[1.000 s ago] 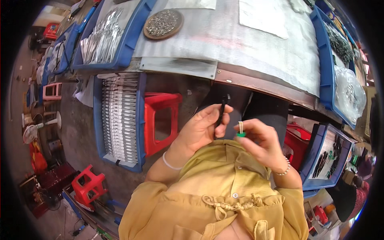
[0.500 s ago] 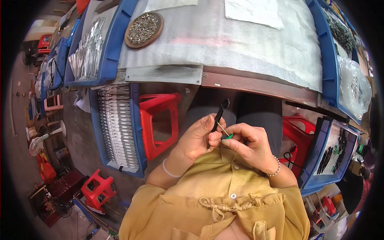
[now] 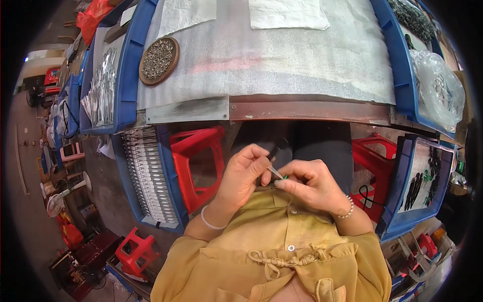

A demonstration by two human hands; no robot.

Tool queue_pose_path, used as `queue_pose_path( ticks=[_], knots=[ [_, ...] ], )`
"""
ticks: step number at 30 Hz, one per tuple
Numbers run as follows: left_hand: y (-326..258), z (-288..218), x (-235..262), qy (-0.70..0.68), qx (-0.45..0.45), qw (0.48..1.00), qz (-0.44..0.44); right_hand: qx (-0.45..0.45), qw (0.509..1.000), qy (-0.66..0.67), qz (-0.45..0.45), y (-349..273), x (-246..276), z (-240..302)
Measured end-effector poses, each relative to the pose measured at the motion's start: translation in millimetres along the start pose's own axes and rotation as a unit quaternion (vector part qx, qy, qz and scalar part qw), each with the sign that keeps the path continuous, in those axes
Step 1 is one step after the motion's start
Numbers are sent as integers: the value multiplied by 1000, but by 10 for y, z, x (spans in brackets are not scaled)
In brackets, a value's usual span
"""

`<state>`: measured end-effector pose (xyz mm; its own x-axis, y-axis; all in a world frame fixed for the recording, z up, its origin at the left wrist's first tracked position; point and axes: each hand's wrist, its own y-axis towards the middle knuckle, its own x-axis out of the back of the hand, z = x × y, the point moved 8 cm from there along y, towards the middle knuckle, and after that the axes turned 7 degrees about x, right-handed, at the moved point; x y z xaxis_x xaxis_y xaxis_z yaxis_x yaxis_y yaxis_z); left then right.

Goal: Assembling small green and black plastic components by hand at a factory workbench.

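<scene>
Both hands meet over my lap, just short of the bench edge. My left hand [image 3: 245, 173] is closed round a slim black piece [image 3: 282, 144], whose rounded end pokes out beyond the fingers, dark against my trousers. A narrow metal shank [image 3: 274, 172] bridges the gap between the two hands. In a pinch of thumb and fingers, my right hand [image 3: 312, 185] grips a small green part [image 3: 285, 177] at the shank's end. The fingers cover most of both pieces, so how they join cannot be seen.
A round wooden dish [image 3: 159, 61] of small metal parts sits on the bench [image 3: 292, 60]. Left, blue bins hold metal strips [image 3: 103, 93] and rows of metal pieces [image 3: 148, 176]. Right, a blue bin [image 3: 392, 221] holds black and green pieces. Red stools [image 3: 196, 166] stand under the bench.
My left hand has turned, so less of the black piece shows. More of the metal shank is visible between the hands. The whole view has shifted slightly.
</scene>
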<state>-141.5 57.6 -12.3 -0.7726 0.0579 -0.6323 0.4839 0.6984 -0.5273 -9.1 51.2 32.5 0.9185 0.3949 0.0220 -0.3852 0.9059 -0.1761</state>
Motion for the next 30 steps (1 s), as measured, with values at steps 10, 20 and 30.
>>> queue_pose_path(
  ticks=[10,20,30],
  knots=[
    [4,56,70,-285,120,950,53,-27,992,119,-13,-14,50,16],
    [-52,182,-33,-257,135,954,72,20,999,48,-2,62,-88,-16],
    [-38,146,-89,-222,121,965,76,20,999,48,-14,62,-57,-27]
  ],
)
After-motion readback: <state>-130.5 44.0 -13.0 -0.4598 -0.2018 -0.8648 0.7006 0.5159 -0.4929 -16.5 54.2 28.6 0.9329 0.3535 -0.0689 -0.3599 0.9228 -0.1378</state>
